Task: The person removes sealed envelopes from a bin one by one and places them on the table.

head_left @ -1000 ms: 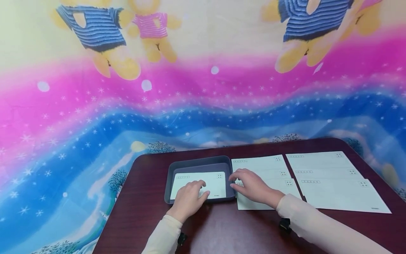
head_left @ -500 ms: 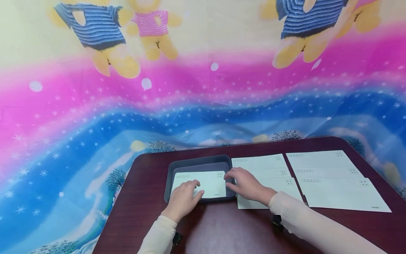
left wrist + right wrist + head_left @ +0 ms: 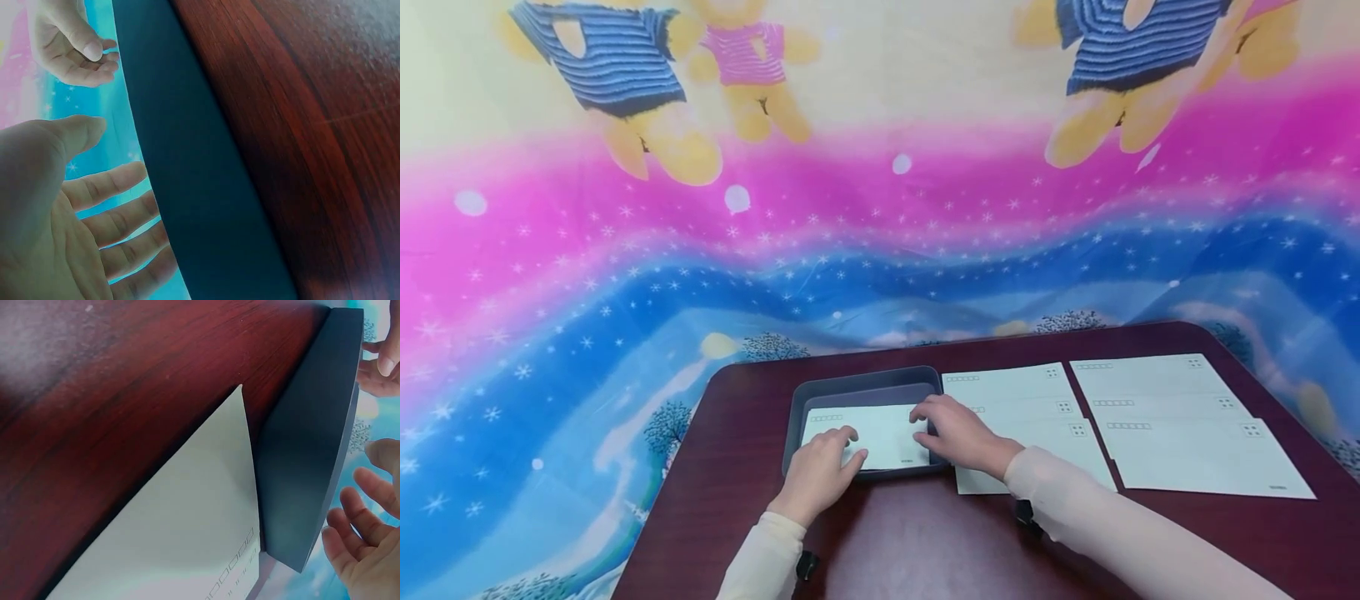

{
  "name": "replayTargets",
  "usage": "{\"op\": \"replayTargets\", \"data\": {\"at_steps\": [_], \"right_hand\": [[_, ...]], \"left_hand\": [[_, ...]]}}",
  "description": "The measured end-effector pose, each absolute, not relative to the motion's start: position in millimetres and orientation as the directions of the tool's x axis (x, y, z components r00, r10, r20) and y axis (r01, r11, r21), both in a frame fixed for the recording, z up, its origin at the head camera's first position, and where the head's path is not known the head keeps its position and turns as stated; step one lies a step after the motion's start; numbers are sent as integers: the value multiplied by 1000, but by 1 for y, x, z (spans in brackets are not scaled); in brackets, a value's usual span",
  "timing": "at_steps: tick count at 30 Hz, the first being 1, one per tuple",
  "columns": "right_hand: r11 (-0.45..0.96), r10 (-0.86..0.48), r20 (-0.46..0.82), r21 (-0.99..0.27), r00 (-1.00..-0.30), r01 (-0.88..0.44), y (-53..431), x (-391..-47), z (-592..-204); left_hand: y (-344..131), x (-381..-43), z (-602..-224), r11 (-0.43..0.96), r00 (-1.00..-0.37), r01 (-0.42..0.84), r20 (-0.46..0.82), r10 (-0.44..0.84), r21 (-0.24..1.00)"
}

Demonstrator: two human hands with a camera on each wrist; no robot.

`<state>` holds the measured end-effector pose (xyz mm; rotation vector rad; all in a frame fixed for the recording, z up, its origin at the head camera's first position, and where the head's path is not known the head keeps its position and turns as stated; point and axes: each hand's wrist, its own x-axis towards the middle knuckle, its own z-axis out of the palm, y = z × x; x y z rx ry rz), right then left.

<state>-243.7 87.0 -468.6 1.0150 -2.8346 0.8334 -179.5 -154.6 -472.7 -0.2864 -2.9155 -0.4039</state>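
In the head view, white envelopes [image 3: 887, 433] lie in a dark grey tray [image 3: 857, 385] at the table's left. My left hand [image 3: 820, 471] hovers over the tray's front left corner, fingers loosely bent, thumb apart. Over the tray's right rim reaches my right hand [image 3: 958, 432], its fingertips near the right end of the top envelope. Both wrist views show relaxed, spread fingers above the tray's outer wall [image 3: 181, 156], with nothing gripped. Whether any fingertip touches an envelope is hidden.
Right of the tray, two overlapping columns of envelopes, a nearer one [image 3: 1000, 385] and a farther one [image 3: 1202, 462], lie on the dark red wooden table [image 3: 910, 542]. One envelope's corner [image 3: 231, 419] abuts the tray. A patterned cloth [image 3: 850, 225] hangs behind the table.
My right hand has moved left, from beside the tray's right rim to over the envelopes inside. The left hand has shifted slightly left and down. The envelopes look unmoved.
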Motion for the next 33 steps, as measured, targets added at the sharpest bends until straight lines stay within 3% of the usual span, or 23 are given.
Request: {"op": "replayTargets", "data": {"at_steps": [14, 33], "right_hand": [[682, -583, 126, -461, -803, -568, 67, -252, -480], [719, -649, 56, -280, -759, -636, 59, -259, -489]], "left_hand": [[-157, -180, -475, 948, -970, 197, 188, 152, 249], [-160, -185, -479, 943, -970, 210, 180, 167, 259]]}}
